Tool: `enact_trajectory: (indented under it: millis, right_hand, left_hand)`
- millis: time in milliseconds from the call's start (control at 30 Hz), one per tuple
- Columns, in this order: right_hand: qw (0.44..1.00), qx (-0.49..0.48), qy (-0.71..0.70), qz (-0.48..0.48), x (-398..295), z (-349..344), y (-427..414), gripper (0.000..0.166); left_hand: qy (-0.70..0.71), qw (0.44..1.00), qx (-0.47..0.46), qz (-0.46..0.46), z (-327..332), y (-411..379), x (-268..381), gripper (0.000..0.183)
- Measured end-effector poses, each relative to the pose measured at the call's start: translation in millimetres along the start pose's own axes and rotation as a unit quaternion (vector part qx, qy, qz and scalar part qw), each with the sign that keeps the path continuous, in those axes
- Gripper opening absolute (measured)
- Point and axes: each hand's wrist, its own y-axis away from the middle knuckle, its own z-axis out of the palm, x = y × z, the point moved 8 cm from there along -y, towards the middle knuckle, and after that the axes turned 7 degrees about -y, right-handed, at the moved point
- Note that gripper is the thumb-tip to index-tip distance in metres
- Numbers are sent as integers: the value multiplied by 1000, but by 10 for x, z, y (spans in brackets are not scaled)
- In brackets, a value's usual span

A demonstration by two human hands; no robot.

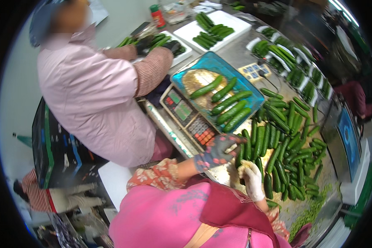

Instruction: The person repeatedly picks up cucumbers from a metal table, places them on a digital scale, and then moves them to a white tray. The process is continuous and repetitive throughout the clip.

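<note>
My left hand [218, 152], in a dark patterned glove, reaches over the near corner of the scale's keypad, its fingertips beside a cucumber [240, 155]; its grip is unclear. My right hand [253, 181], in a white glove with yellowish fingertips, has its fingers closed around the lower part of that cucumber. A heap of green cucumbers [279, 145] lies just right of both hands. Several more cucumbers [231, 102] rest side by side on the blue tray [209, 60] of the digital scale [183, 108], ahead of my left hand.
A co-worker [93, 80] at the left handles greens in a white foam tray [186, 51]. Beyond the scale are another white tray [245, 29], a power strip [254, 72] and banded vegetable bundles [297, 68]. A monitor [348, 139] stands right; green scraps [310, 210] lie near the table edge.
</note>
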Motion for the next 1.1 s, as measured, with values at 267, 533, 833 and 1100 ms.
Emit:
enact_trajectory:
  millis: [267,533,833,1100]
  right_hand:
    - [998,57,7,-28,164,-445,200,26]
    - [1000,19,20,-9,298,-349,174,25]
    - [998,-3,51,-23,247,-374,250,25]
    - [904,260,286,-186,-420,-1285,684,19]
  left_hand:
    - [-15,995,-96,5,482,18,91,42]
    - [17,993,-116,-30,462,72,75,36]
    - [60,961,-236,-130,731,296,-111,45]
    - [15,902,-308,-302,809,709,-499,36]
